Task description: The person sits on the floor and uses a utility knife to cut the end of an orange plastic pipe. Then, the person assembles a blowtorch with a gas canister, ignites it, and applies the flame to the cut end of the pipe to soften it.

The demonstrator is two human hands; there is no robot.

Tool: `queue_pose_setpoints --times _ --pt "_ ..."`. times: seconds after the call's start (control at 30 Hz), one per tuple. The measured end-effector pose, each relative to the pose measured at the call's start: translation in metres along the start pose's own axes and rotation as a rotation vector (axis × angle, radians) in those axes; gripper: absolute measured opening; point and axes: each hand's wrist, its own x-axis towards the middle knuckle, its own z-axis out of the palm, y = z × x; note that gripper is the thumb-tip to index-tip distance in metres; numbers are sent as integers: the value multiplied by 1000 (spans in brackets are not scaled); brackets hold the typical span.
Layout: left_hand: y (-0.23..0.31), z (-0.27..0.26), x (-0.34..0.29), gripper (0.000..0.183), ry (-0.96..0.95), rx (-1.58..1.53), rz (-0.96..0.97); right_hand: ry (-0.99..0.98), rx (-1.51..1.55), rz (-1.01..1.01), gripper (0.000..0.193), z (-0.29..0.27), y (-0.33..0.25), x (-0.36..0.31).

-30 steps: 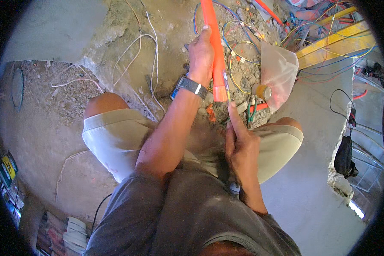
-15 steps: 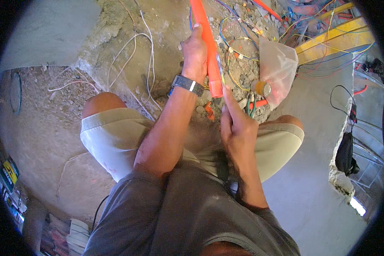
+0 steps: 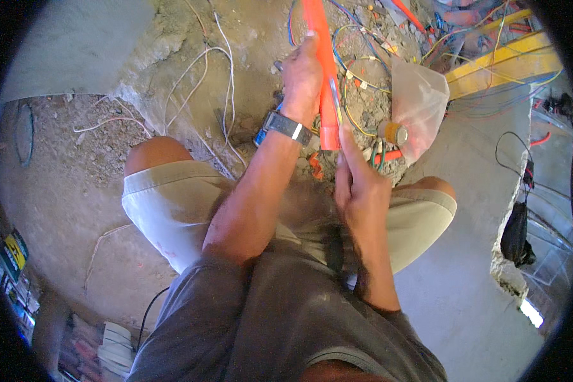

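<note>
An orange plastic pipe [image 3: 326,70] runs up from between my knees and out past the top edge. My left hand [image 3: 302,76], with a watch on its wrist, is wrapped round the pipe, thumb lying along it. In my right hand [image 3: 363,181] is a thin metal blade [image 3: 335,102], its shiny strip lying lengthwise against the right side of the pipe. The index finger points forward along this blade, close to the pipe's near end. Its handle, if any, is hidden in my fingers.
A clear plastic bag [image 3: 420,108] and a small round tin [image 3: 396,133] lie to the right on the rubble. Loose blue and yellow wires [image 3: 347,60] lie beyond. White cable [image 3: 229,95] loops at left. A yellow metal beam [image 3: 503,67] stands at far right.
Both hands, the pipe and the blade appear slightly farther right and a little lower; the surroundings have also shifted slightly right. The grip looks the same.
</note>
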Motion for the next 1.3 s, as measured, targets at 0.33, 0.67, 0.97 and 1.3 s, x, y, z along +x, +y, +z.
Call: queue_pose_setpoints --times 0.33,0.67,0.97,1.3 --pt "-3 -7 6 47 37 117 -34 -3 -1 -11 66 0 2 -9" --pt "14 0 -11 47 23 106 -77 -66 53 74 59 -4 0 0" --pt "-1 -8 -12 48 34 80 -43 16 90 41 56 4 3 -11" --pt "-3 -5 -5 46 28 104 -64 -19 58 -11 72 -8 8 -23"
